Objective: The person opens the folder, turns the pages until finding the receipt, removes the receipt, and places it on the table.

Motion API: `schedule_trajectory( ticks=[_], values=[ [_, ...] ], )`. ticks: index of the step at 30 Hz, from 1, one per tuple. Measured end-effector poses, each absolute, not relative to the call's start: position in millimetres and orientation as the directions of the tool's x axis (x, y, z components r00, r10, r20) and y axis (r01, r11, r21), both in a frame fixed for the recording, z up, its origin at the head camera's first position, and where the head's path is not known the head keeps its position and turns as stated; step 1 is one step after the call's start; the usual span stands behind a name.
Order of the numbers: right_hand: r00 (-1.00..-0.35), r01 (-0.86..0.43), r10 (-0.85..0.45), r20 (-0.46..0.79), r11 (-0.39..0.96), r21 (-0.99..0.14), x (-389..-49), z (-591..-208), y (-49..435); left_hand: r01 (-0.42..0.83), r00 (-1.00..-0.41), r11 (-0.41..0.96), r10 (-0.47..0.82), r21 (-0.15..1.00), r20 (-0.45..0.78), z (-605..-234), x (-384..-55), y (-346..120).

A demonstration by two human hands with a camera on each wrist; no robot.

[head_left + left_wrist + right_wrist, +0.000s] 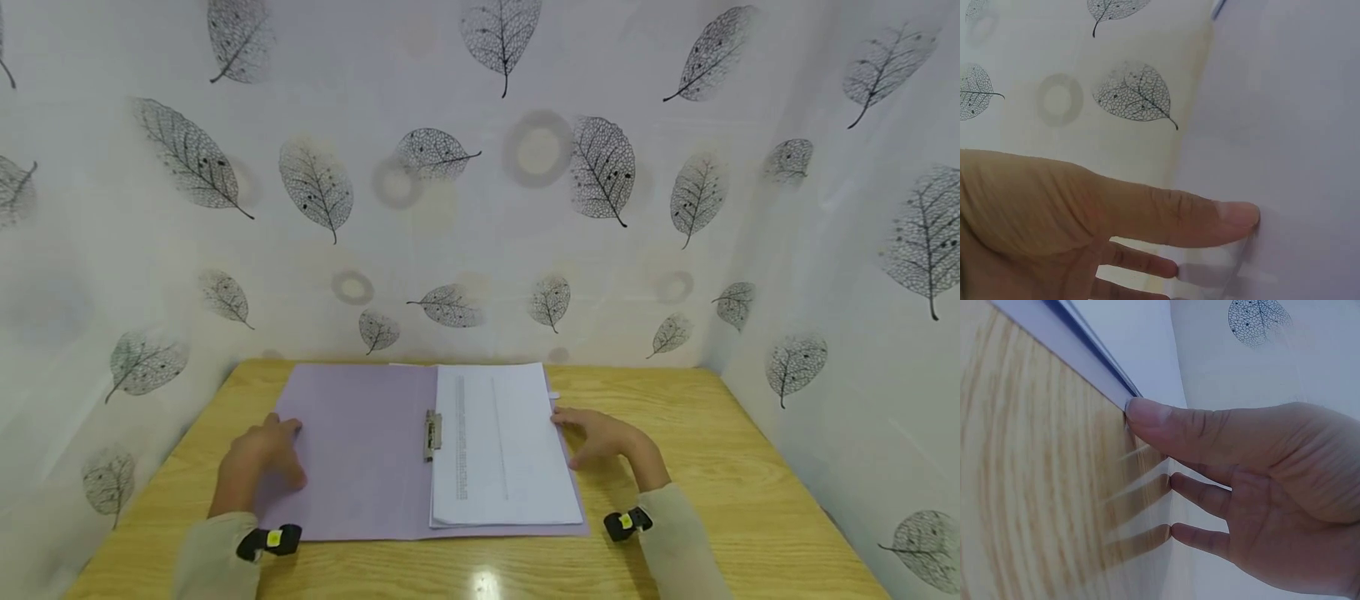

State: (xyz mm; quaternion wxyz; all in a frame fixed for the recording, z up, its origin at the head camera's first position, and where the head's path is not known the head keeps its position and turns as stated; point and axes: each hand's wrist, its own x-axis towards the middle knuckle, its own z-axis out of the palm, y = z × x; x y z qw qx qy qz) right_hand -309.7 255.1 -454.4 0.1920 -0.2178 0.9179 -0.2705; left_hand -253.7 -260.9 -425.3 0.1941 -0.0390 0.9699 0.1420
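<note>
A purple folder (360, 450) lies spread flat on the wooden table. A metal clip (432, 435) sits by its fold, at the left edge of a stack of white printed paper (517, 450) on the right half. My left hand (262, 454) rests on the left edge of the folder; in the left wrist view the thumb (1235, 214) lies on the purple cover, fingers extended. On the other side, my right hand (603, 437) touches the right edge of the folder. Its thumb (1150, 414) meets that edge in the right wrist view, and the other fingertips reach the tabletop.
The wooden table (675, 517) extends on both sides of the folder. A pale curtain (450, 242) printed with dark leaves surrounds the table at the back and sides. A small white tab (554, 396) sticks out at the folder's right edge.
</note>
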Motion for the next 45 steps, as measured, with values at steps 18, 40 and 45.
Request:
schedule_trajectory(
  ticks=[18, 40, 45],
  values=[
    [-0.841, -0.292, -0.492, -0.226, 0.764, -0.576, -312, -454, 256, -0.059, -0.981, 0.941, 0.008, 0.333, -0.196, -440, -272, -250],
    [-0.845, -0.292, -0.485, -0.224, 0.770, -0.567, -310, -454, 253, 0.199, -0.956, 0.926, 0.113, 0.320, 0.269, -437, -275, -182],
    [-0.848, -0.295, -0.481, -0.223, 0.777, -0.556, -310, -454, 250, 0.293, -0.918, 0.906, 0.177, 0.305, 0.355, -431, -266, -148]
  ],
)
